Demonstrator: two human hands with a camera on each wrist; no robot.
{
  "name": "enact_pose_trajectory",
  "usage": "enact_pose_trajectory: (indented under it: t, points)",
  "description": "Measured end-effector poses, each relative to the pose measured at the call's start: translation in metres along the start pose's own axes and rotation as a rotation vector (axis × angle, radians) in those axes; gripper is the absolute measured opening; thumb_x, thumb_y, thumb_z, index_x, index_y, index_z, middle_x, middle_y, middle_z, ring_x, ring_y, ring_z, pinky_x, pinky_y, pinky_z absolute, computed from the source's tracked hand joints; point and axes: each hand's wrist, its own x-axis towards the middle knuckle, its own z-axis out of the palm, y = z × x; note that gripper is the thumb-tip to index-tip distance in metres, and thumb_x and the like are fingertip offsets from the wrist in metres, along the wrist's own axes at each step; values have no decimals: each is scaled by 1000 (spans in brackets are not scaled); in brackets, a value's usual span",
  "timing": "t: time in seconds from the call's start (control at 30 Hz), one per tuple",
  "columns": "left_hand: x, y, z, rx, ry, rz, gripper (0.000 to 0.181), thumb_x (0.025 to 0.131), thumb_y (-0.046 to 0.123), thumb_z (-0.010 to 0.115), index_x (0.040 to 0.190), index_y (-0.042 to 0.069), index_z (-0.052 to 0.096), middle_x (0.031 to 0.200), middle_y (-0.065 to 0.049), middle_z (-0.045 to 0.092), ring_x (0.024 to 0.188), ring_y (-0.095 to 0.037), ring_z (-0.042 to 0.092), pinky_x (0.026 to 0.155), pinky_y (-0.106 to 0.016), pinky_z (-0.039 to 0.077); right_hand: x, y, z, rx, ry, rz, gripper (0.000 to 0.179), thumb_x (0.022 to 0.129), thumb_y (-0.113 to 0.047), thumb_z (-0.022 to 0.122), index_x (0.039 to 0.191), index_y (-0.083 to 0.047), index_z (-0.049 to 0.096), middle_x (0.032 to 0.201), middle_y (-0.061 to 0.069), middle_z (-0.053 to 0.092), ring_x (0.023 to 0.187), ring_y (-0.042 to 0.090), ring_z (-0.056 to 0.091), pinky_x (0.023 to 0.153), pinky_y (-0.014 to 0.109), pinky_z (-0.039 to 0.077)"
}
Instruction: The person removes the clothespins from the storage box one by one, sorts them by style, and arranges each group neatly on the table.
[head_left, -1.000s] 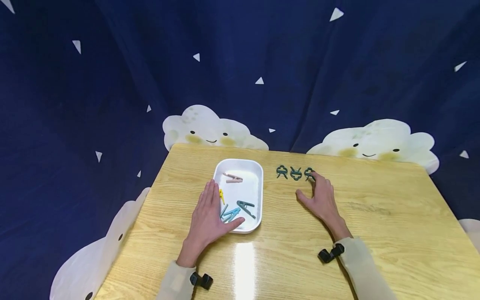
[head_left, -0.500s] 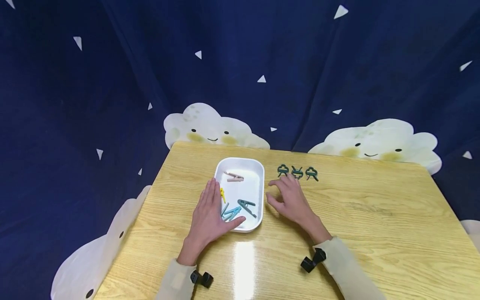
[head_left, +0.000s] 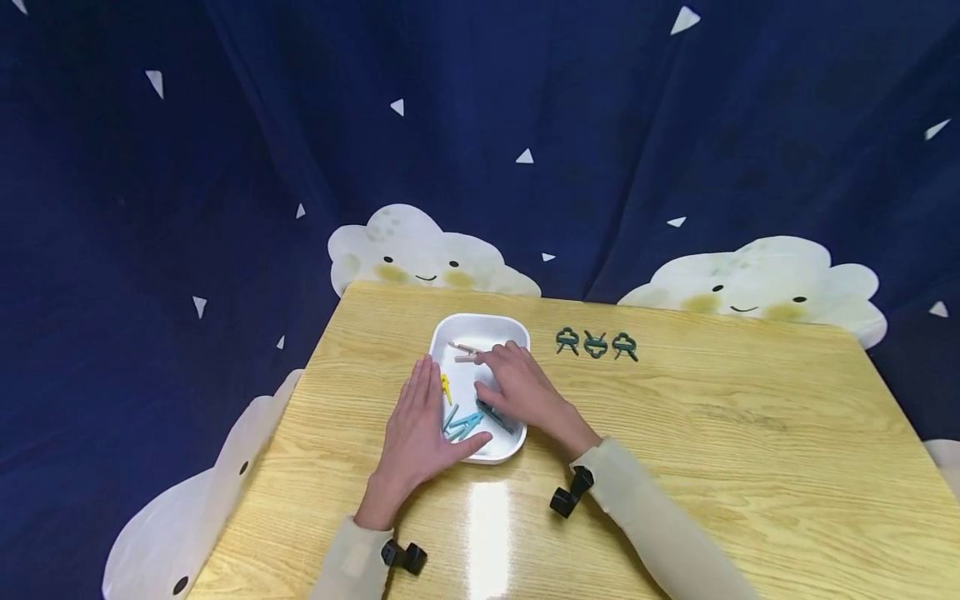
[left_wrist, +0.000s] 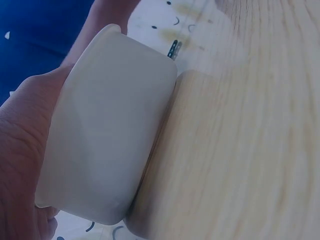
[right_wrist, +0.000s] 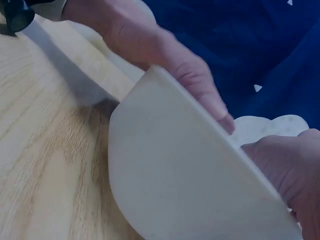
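Note:
A white tray (head_left: 465, 382) holds a pink clothespin (head_left: 465, 359), a small yellow clip (head_left: 446, 388), light blue clothespins (head_left: 468, 423) and a dark green clothespin (head_left: 501, 418). Along the tray's left side lies my left hand (head_left: 415, 442), fingers straight and thumb spread over the near rim. My right hand (head_left: 527, 390) reaches in over the right rim. Its fingertips are at the pink clothespin, and its thumb, set apart from them, overlaps the dark green one. Both wrist views show the tray's outer wall (left_wrist: 110, 125), which hides the right fingertips.
Right of the tray, three dark green plant clips (head_left: 596, 344) lie in a row on the wooden table (head_left: 720, 417). A dark blue curtain (head_left: 480, 100) with clouds and triangles hangs behind the table's far edge.
My right hand has moved left from the rightmost plant clip, past the row, and into the tray. The left hand has stayed on the tray.

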Motion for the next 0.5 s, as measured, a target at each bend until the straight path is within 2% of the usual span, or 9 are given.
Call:
enact_pose_trajectory:
  t: [0.23, 0.37, 0.5]
  points:
    - [1, -1, 1, 3, 5, 3, 136, 76, 91, 58, 163, -7, 21, 172, -22, 17, 160, -33, 16, 128, -49, 24, 10, -4, 9, -117, -105, 31, 36, 97, -30, 67, 124, -7, 72, 109, 7, 70, 97, 25, 55, 87, 41, 47]
    - [1, -1, 1, 4, -1, 5, 136, 77, 91, 57, 163, -7, 21, 172, -22, 17, 160, -34, 16, 129, -47, 22, 10, -4, 6, -102, -184, -1, 35, 96, -35, 71, 119, -10, 74, 115, 5, 70, 99, 24, 55, 89, 40, 47]
    - [1, -1, 1, 2, -15, 2, 135, 78, 90, 57, 163, -7, 19, 172, -22, 16, 161, -33, 13, 129, -46, 20, 8, -8, 0, -23, -248, -71, 39, 89, -40, 80, 117, -13, 75, 108, 2, 68, 95, 21, 52, 88, 38, 46]
